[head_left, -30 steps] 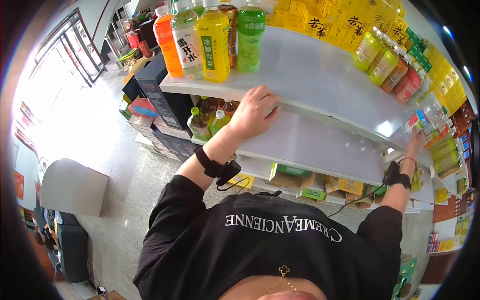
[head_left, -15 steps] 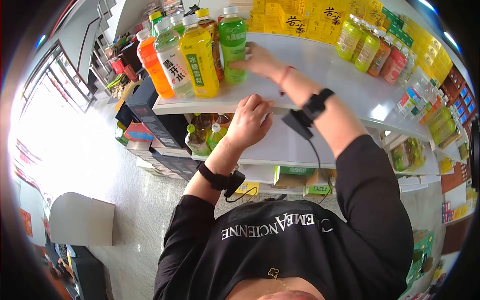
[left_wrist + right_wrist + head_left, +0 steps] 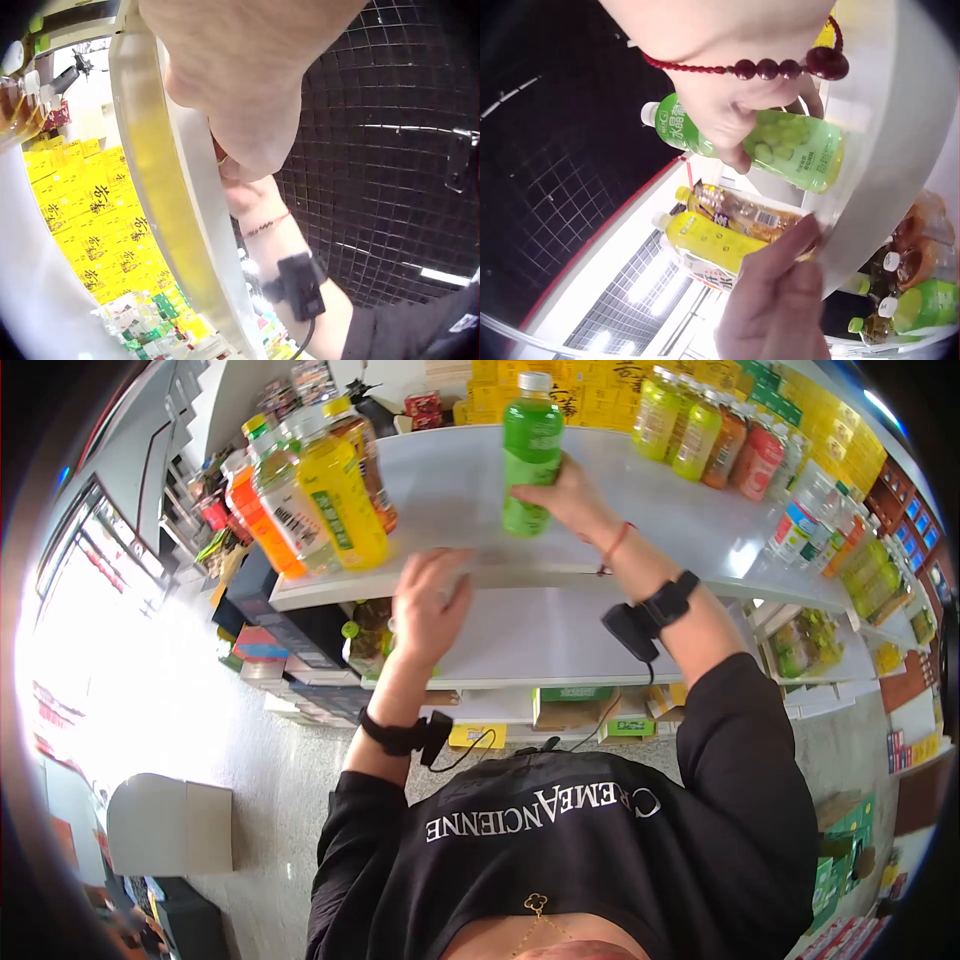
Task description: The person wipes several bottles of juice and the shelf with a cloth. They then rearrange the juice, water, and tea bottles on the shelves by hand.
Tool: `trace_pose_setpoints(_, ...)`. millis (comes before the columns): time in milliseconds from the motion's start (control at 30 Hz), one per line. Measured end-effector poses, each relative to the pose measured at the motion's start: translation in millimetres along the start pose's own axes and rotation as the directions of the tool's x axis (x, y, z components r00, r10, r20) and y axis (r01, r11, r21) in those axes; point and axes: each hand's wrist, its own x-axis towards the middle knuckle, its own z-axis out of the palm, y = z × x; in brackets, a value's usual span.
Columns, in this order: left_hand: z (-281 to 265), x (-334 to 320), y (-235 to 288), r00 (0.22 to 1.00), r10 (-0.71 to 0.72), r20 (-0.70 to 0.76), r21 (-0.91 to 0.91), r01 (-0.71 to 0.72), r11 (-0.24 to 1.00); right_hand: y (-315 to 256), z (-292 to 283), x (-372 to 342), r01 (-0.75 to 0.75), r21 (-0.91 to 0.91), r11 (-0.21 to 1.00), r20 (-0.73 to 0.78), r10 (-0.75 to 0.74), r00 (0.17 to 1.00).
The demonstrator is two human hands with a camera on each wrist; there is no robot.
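Note:
A green-labelled bottle (image 3: 530,465) with a white cap stands nearly upright over the top shelf (image 3: 450,470), gripped round its side by my right hand (image 3: 572,500). The right wrist view shows thumb and fingers around this bottle (image 3: 787,146); whether its base touches the shelf, I cannot tell. My left hand (image 3: 430,605) is at the shelf's front edge, fingers extended and holding nothing. Just left of that hand is a group with a yellow bottle (image 3: 343,500), a clear one (image 3: 292,510) and an orange one (image 3: 262,525). In the left wrist view my left hand (image 3: 240,90) hides part of the edge.
Yellow boxes (image 3: 600,395) are stacked behind the shelf. More bottles (image 3: 695,445) stand in rows at its right side. On the lower shelf (image 3: 540,635), dark and green bottles (image 3: 368,635) sit at the left. Cartons (image 3: 575,710) lie below.
The right hand has come from the shelf's right end to the green bottle and moved it rightward, away from the group. The left hand has shifted left along the edge.

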Motion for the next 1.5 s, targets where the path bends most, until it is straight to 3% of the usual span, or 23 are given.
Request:
trace_pose_setpoints(33,-8.3,4.1,0.7,0.996,0.069,-0.049,0.199,-0.058,0.978,7.2,-25.5,-9.6,0.016,0.089,0.996,-0.042,-0.013,0.999)
trace_pose_setpoints(67,-15.0,4.1,-4.0,0.986,0.079,-0.144,0.268,-0.038,0.963,9.6,-53.9,-19.4,0.013,0.072,0.997,-0.069,-0.008,0.998)
trace_pose_setpoints(167,-31.3,8.1,-29.9,0.95,0.024,-0.311,0.504,0.144,0.851,9.3,-138.4,-59.5,0.004,-0.01,1.0,-0.175,-0.006,0.985)
trace_pose_setpoints(233,-37.5,15.3,-45.4,0.94,-0.057,-0.335,0.53,0.239,0.814,4.4,-191.8,-83.5,-0.088,-0.286,0.954,-0.276,0.006,0.961)
trace_pose_setpoints(267,-37.9,18.8,-48.9,0.934,-0.104,-0.342,0.547,0.288,0.786,6.5,-215.1,-95.6,-0.106,-0.295,0.95,-0.298,0.015,0.955)
trace_pose_setpoints(333,-34.3,23.0,-53.0,0.929,-0.08,-0.361,0.641,0.309,0.703,10.0,-259.6,-112.7,-0.28,-0.484,0.829,-0.436,0.049,0.899)
trace_pose_setpoints(400,-31.9,26.6,-57.6,0.909,-0.127,-0.398,0.669,0.382,0.638,18.2,-290.2,-127.3,-0.317,-0.53,0.786,-0.511,0.002,0.859)
trace_pose_setpoints(500,-26.7,31.3,-54.6,0.875,-0.222,-0.43,0.674,0.475,0.566,19.6,-312.2,-135.3,-0.459,-0.496,0.738,-0.63,0.058,0.774)
trace_pose_setpoints(600,-27.1,39.9,-53.8,0.859,-0.241,-0.452,0.695,0.508,0.509,16.7,-312.4,-140.7,-0.516,-0.553,0.655,-0.634,0.071,0.77)
trace_pose_setpoints(733,-29.4,47.9,-52.7,0.806,-0.343,-0.483,0.696,0.591,0.409,30.5,-301.1,-146.0,-0.468,-0.605,0.645,-0.629,-0.026,0.777)
trace_pose_setpoints(800,-28.4,51.6,-50.1,0.775,-0.382,-0.504,0.692,0.626,0.36,38.0,-300.5,-145.9,-0.428,-0.548,0.719,-0.655,-0.049,0.754)
trace_pose_setpoints(933,-15.3,56.2,-41.1,0.791,-0.442,-0.423,0.708,0.593,0.383,36.2,-297.1,-148.4,-0.364,-0.523,0.771,-0.646,-0.079,0.759)
trace_pose_setpoints(1000,4.6,56.2,-32.7,0.869,-0.419,-0.265,0.696,0.473,0.54,29.1,-297.8,-149.2,-0.414,-0.428,0.803,-0.632,0.061,0.773)
trace_pose_setpoints(1033,16.1,58.4,-26.8,0.868,-0.418,-0.269,0.698,0.475,0.536,32.4,-298.6,-150.0,-0.411,-0.427,0.806,-0.629,0.062,0.775)
trace_pose_setpoints(1133,58.1,67.0,1.2,0.934,-0.357,-0.026,0.634,0.292,0.716,39.3,-300.7,-150.1,-0.344,-0.439,0.83,-0.619,-0.002,0.785)
trace_pose_setpoints(1233,103.9,76.6,14.1,0.935,-0.338,0.111,0.546,0.227,0.806,40.6,-300.1,-151.8,-0.309,-0.416,0.855,-0.608,-0.009,0.794)
trace_pose_setpoints(1367,147.1,85.9,38.5,0.913,-0.353,0.206,0.33,0.274,0.903,39.7,-302.5,-153.8,-0.286,-0.361,0.888,-0.592,0.019,0.806)
trace_pose_setpoints(1500,210.8,104.1,60.6,0.898,-0.318,0.303,0.316,0.22,0.923,41.3,-303.7,-154.4,-0.302,-0.343,0.889,-0.577,0.054,0.815)
